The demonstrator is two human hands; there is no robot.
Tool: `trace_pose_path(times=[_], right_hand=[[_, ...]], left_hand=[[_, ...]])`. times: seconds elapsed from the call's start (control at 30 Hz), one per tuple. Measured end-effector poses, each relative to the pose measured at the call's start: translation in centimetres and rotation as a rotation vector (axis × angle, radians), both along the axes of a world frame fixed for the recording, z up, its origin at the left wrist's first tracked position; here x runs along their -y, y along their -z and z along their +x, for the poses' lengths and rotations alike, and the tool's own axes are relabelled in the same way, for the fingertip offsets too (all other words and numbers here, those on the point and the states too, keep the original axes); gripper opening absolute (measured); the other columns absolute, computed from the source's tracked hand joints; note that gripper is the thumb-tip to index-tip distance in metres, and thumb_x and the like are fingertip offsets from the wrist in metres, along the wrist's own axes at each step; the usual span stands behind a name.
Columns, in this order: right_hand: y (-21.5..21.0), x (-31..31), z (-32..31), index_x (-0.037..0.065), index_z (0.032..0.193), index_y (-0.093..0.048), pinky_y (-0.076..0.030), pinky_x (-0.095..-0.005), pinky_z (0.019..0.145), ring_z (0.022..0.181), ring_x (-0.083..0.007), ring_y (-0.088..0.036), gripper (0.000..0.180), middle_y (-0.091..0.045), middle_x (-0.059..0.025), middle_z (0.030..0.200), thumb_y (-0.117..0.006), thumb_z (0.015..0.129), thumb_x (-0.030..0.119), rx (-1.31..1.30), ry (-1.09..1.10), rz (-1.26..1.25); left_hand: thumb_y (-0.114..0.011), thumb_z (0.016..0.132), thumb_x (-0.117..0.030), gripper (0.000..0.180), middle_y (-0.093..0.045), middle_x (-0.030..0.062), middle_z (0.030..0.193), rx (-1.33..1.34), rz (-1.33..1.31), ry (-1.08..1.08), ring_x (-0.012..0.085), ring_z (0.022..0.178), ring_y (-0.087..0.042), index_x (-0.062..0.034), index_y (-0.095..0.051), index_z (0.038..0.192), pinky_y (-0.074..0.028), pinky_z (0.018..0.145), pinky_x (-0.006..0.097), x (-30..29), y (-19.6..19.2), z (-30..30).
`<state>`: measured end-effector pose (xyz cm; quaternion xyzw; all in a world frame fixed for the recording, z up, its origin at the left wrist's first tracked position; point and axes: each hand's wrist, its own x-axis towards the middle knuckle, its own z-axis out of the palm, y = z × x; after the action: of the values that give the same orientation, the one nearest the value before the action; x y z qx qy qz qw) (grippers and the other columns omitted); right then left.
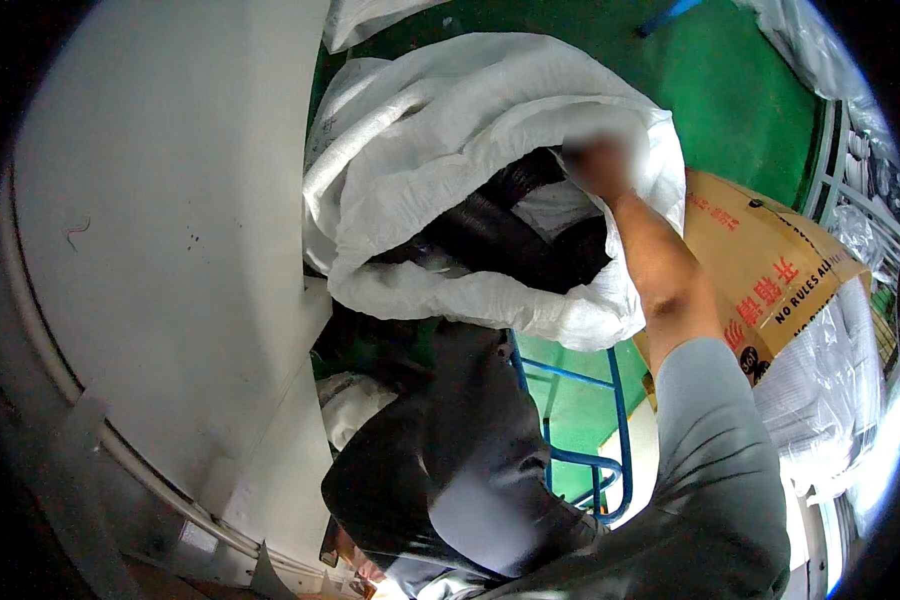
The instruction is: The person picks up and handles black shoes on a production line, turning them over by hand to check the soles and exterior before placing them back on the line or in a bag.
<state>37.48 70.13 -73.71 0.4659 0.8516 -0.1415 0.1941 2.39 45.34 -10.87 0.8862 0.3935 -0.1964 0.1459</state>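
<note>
The right hand [598, 160] is stretched out at arm's length, blurred by movement, and sits at the far rim of a big white woven sack [490, 130]; it appears to be clamped on the edge of the fabric, pulling the mouth wide, though the blur keeps me from seeing the fingers clearly. The left hand is out of sight, so I cannot tell what it is doing; below the sack hangs a limp dark sheet [440, 470], glossy and creased like thin plastic or coated cloth, close to the person's body. As for progress, the sack stands open and is already holding dark ribbed hoses [510, 225], coiled or bent inside it, with a pale piece showing between them; the sack looks only partly filled, and its mouth is not closed or tied. The sack material is coarse, woven plastic, matte and crumpled, folded over thickly at the rim into soft rolls. It rests on a blue metal tube frame [580, 420], seemingly a cart, over a green floor [730, 80]. To the right leans a brown cardboard box [770, 260] with red and black print, stiff and flat-sided. Further right lie more clear or white plastic bundles [830, 380]. On the left rises a large smooth grey-white panel [160, 220], curved by the lens, with a pale rail along its lower edge.
</note>
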Motion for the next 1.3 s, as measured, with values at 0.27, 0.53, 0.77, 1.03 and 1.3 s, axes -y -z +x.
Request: trace_pose_path(times=[0.27,0.53,0.77,1.03,1.3], right_hand=[[1.7,-4.0,4.5,0.002,0.106,-0.070,-0.052,-0.0463,0.093,0.109,-0.0385,-0.063,0.030,-0.069,-0.0212,0.108,-0.063,0.084,0.021,0.077,0.025,-0.060],[4.0,-7.3,-0.1,0.009,0.127,-0.064,-0.042,-0.0465,0.108,0.127,-0.0384,-0.054,0.049,-0.060,-0.0173,0.136,-0.058,0.091,0.042,-0.431,0.089,-0.233],[3.8,-4.5,-4.6,0.008,0.112,-0.073,-0.043,-0.0406,0.106,0.123,-0.0358,-0.058,0.033,-0.066,-0.0163,0.126,-0.054,0.095,0.029,-0.381,0.110,0.125],[4.4,-4.6,-2.0,0.005,0.110,-0.072,-0.050,-0.0417,0.090,0.100,-0.0335,-0.063,0.031,-0.068,-0.0167,0.110,-0.057,0.094,0.027,-0.039,0.166,-0.045],[-5.5,0.5,3.9,0.005,0.103,-0.072,-0.057,-0.0399,0.066,0.070,-0.0262,-0.067,0.024,-0.071,-0.0108,0.086,-0.058,0.094,0.022,-0.485,1.187,-1.014]], left_hand=[[-0.049,0.101,-0.026,0.031,-0.076,0.0077,0.094,-0.003,-0.010,-0.004,0.0224,0.095,-0.073,-0.0069,-0.074,0.103,-0.046,0.100,0.042,-0.5,0.0,-0.5],[-0.050,0.101,-0.024,0.030,-0.076,0.0078,0.094,0.001,-0.012,-0.004,0.0223,0.095,-0.073,-0.0068,-0.074,0.102,-0.047,0.100,0.041,-0.7,0.5,-0.9],[-0.050,0.101,-0.023,0.029,-0.076,0.0079,0.094,-0.006,-0.027,0.001,0.0223,0.095,-0.073,-0.0067,-0.074,0.102,-0.047,0.099,0.041,-1.3,0.4,-1.5],[-0.051,0.100,-0.021,0.027,-0.076,0.0080,0.094,-0.018,-0.012,-0.039,0.0222,0.095,-0.073,-0.0067,-0.074,0.102,-0.048,0.099,0.041,-0.7,-0.3,-1.6],[-0.052,0.100,-0.019,0.026,-0.076,0.0081,0.094,-0.011,0.100,-0.161,0.0221,0.094,-0.073,-0.0066,-0.074,0.101,-0.048,0.098,0.041,2.8,-3.4,0.5]])
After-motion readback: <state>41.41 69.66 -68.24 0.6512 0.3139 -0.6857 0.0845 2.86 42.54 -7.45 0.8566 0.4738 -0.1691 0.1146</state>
